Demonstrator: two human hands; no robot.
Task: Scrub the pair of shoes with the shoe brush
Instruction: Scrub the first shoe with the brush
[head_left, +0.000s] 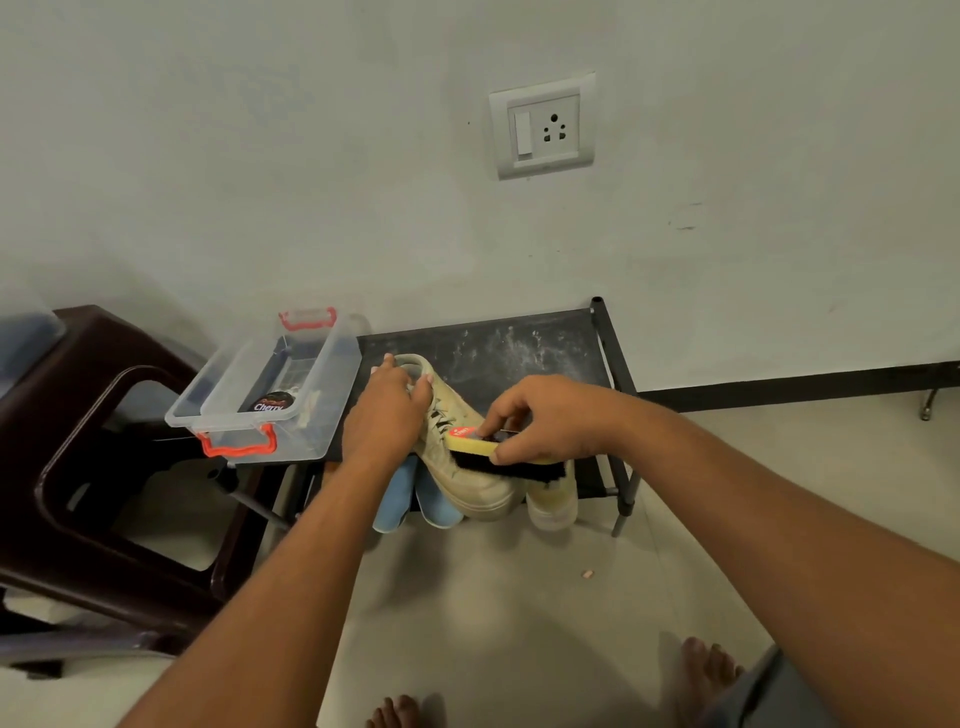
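On the black rack's top shelf (524, 345), under both sets of fingers: the beige shoe (467, 483) lies tilted, its toe jutting past the front edge toward you. Your left hand (387, 410) grips the heel end, fingers curled over the collar rim. Your right hand (550, 421) pinches the shoe brush (519, 469), thumb on its near edge and fingers curled on the yellow back, with the bristles down on the forefoot. Judgement: you are mid-scrub on the first shoe; how much of it is clean can't be told. A pale shoe (551, 501), likely its mate, sits just below your right fingers and looks not yet done. A blue pair (415, 499) sits below your left fingers. Left of them is a clear box (332, 384) holding a polish tin (274, 402).
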